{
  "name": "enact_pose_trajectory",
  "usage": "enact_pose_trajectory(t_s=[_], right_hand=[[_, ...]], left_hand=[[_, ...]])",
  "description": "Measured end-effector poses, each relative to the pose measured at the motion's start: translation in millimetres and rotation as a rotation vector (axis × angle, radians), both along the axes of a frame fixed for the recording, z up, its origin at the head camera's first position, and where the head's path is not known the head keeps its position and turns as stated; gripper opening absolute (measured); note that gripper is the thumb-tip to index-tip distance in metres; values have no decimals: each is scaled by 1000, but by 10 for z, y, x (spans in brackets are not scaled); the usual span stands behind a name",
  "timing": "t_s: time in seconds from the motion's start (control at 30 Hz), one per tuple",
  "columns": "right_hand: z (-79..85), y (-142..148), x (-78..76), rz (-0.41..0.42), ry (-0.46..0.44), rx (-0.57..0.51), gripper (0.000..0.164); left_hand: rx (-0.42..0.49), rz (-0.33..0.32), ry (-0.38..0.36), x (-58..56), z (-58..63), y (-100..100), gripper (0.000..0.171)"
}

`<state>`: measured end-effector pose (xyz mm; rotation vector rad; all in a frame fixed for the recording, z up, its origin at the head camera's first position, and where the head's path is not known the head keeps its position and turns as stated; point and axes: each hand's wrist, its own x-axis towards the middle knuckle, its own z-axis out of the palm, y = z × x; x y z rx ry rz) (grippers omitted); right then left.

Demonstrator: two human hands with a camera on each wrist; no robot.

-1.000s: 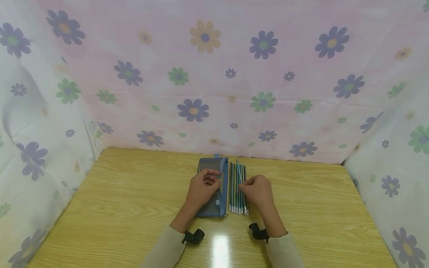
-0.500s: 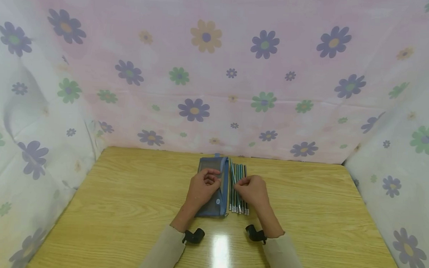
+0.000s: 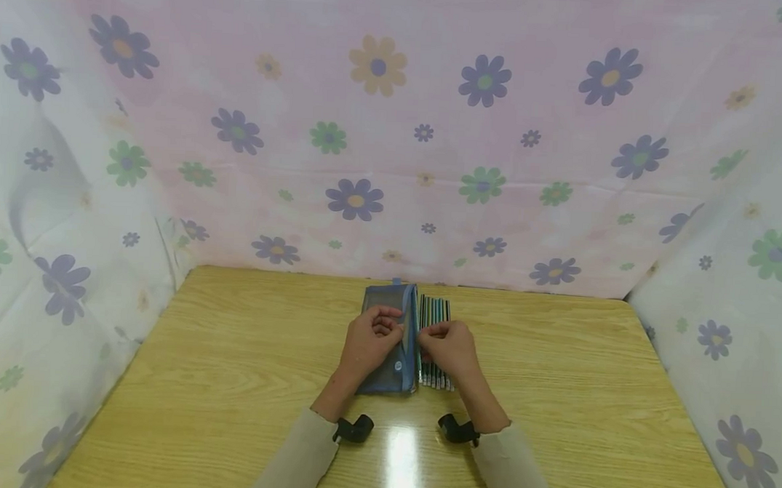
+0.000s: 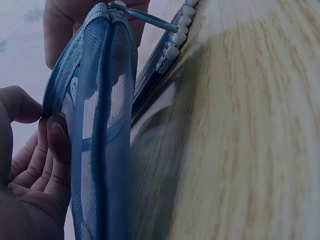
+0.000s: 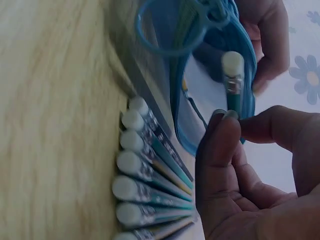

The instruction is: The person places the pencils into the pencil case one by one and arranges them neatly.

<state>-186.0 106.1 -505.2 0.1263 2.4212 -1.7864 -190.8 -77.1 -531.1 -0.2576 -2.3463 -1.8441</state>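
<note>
A blue mesh zip pencil case (image 3: 380,378) lies on the table, its zipped side spread apart. My left hand (image 3: 368,348) pinches the rim of that opening between thumb and finger, as the left wrist view shows. In my right hand (image 3: 453,349) is a teal pencil (image 5: 233,100), pinched near its white eraser end. The right wrist view has this pencil at the mouth of the case; its far end is hidden. A row of pencils (image 3: 437,311) lies right of the case, white erasers toward me, partly under my right hand.
The wood-grain table (image 3: 248,354) extends to both sides. Flower-patterned cloth (image 3: 429,129) hangs behind it and at the left and right. A ring (image 5: 170,50) hangs from the zip end of the case, beside the opening.
My right hand has moved left with the pencil, from over the row to the opening of the case. The left hand has stayed in place on the rim.
</note>
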Motion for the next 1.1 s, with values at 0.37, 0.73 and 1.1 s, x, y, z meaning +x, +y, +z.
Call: enact_pose_trajectory(t_s=[0.37, 0.73, 1.1], right_hand=[[-57, -107, 16, -16, 21, -31, 15], [-82, -126, 18, -3, 26, -55, 14], [-52, -88, 11, 4, 37, -65, 17]], left_hand=[[26, 6, -9, -7, -10, 10, 21], [28, 6, -12, 83, 176, 66, 22], [65, 12, 21, 170, 338, 68, 20]])
